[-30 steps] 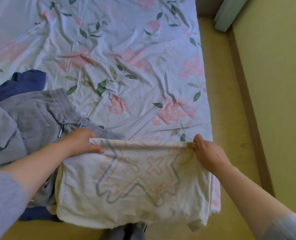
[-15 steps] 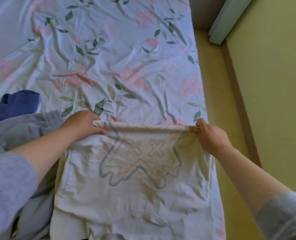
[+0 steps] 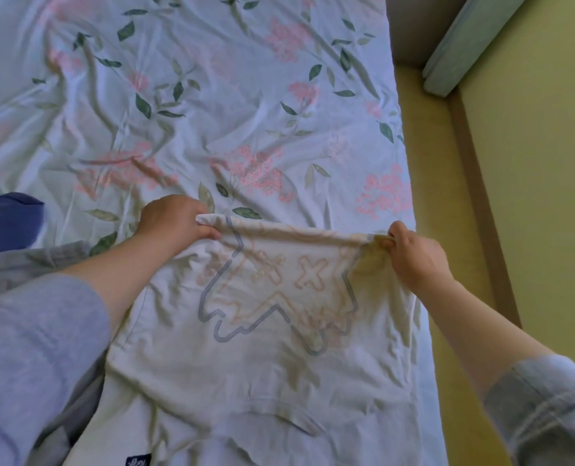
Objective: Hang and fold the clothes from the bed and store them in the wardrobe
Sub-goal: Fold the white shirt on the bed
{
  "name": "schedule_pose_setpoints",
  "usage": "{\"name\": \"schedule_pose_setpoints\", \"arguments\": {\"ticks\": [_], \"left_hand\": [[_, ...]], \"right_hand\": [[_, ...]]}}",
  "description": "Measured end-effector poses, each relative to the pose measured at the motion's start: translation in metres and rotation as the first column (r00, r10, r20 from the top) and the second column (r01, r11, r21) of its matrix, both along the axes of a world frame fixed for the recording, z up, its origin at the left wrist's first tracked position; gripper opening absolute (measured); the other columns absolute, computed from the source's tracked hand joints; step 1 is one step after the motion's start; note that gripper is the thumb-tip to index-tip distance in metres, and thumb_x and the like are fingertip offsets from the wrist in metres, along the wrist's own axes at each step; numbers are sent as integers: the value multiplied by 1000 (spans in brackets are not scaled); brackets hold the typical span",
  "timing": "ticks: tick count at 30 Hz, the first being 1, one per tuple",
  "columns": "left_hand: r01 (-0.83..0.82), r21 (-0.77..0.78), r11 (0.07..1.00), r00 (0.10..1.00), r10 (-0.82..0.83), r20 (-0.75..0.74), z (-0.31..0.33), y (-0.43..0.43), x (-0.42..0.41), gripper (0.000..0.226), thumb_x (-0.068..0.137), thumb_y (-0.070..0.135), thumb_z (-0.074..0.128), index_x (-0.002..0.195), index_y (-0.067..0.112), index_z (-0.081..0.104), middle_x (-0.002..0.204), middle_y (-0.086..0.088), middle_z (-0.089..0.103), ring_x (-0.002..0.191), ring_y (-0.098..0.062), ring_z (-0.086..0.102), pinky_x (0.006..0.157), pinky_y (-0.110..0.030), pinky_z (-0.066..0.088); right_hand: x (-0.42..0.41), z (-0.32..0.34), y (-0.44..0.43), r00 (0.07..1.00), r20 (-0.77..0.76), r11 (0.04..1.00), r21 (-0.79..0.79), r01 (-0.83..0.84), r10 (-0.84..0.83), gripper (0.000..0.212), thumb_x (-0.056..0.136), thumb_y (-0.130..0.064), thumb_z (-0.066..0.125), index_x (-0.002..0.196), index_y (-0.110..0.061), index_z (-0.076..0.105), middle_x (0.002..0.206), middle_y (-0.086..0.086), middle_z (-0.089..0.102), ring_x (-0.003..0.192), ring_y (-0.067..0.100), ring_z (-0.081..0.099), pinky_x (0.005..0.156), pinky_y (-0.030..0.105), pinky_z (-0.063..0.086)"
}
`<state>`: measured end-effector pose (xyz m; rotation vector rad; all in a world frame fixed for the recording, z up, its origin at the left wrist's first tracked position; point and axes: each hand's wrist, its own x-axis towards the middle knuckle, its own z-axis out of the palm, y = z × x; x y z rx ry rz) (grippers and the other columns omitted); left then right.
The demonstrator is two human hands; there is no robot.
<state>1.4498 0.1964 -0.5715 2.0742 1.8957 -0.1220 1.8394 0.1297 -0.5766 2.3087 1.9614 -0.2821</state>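
Between left hand (image 3: 175, 222) and right hand (image 3: 414, 255), shirt (image 3: 262, 358).

Down the right side of my feed I see a yellow-green floor (image 3: 541, 196), split by a brown band (image 3: 484, 213) that runs diagonally from upper right toward lower right. In the upper right corner a pale green slab (image 3: 454, 52) lies tilted above the band's top end. Just left of it is a dull grey-brown surface (image 3: 407, 25), too cropped to identify.

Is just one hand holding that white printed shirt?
No, the left hand and the right hand each grip the far edge of the white shirt.
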Motion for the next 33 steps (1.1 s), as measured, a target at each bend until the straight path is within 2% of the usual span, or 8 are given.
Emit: {"name": "schedule_pose_setpoints", "arguments": {"ticks": [3, 6, 13, 18, 23, 28, 30, 33], "left_hand": [[17, 136, 991, 1000, -16, -6, -11, -4, 8, 52, 74, 48, 78, 109, 14, 61, 111, -10, 56, 109, -33, 50, 86, -42, 41], [-21, 124, 992, 999, 15, 45, -21, -30, 6, 62, 76, 42, 78, 124, 11, 55, 123, -13, 51, 115, -35, 44, 95, -44, 38], [-133, -50, 990, 960, 141, 243, -36, -142, -9, 29, 78, 29, 78, 93, 11, 62, 93, -4, 56, 91, -29, 56, 78, -39, 47], [-129, -147, 981, 956, 162, 243, -52, -211, -5, 32, 79, 30, 78, 101, 11, 64, 101, -5, 57, 96, -28, 55, 83, -39, 47], [2, -154, 988, 979, 29, 200, -54, -254, -9, 36, 76, 19, 78, 109, 9, 68, 105, -5, 58, 96, -29, 55, 86, -38, 46], [157, -138, 978, 980, -138, 142, -44, -267, -17, 47, 66, 9, 64, 113, 12, 66, 108, -5, 59, 97, -31, 55, 85, -40, 46], [204, -144, 968, 975, -188, 116, -43, -265, -20, 43, 61, 9, 76, 104, 14, 68, 100, -5, 60, 91, -32, 58, 78, -40, 48], [226, -133, 965, 974, -219, 61, -40, -262, -20, 32, 56, 8, 86, 81, 10, 66, 81, -7, 58, 74, -32, 58, 62, -37, 47]], "right_hand": [[-4, -10, -3, 995, 81, 998, -43, 54, -51, 19, 100, -23, 44, 116, -14, 51, 113, 11, 60, 100, 32, 52, 90, 41, 32], [-12, -18, -25, 997, 32, 986, -149, 72, -68, 53, 97, -33, 53, 144, -16, 36, 145, 11, 40, 134, 33, 35, 109, 44, 27], [-44, -23, -121, 973, -200, 975, -212, 72, -116, 55, 96, -28, 55, 146, -12, 37, 145, 11, 41, 132, 31, 40, 107, 38, 36], [-64, -30, -182, 956, -242, 955, -281, 96, -167, 50, 96, -20, 52, 144, -13, 41, 144, 8, 42, 129, 27, 42, 104, 33, 37], [-73, -30, -227, 957, -243, 946, -317, 74, -156, 52, 93, -21, 53, 143, -20, 40, 149, 1, 35, 133, 22, 39, 104, 30, 37], [-68, -29, -269, 974, -210, 940, -341, 10, -87, 60, 82, -18, 60, 140, -20, 44, 148, -2, 35, 134, 19, 39, 102, 27, 40], [-68, -33, -277, 978, -195, 945, -326, 9, -77, 63, 82, -14, 59, 142, -20, 42, 149, -1, 35, 136, 19, 35, 102, 27, 41], [-68, -38, -279, 986, -153, 966, -259, 18, -59, 55, 83, -11, 59, 137, -18, 49, 142, -1, 43, 131, 20, 40, 88, 27, 48]]}}
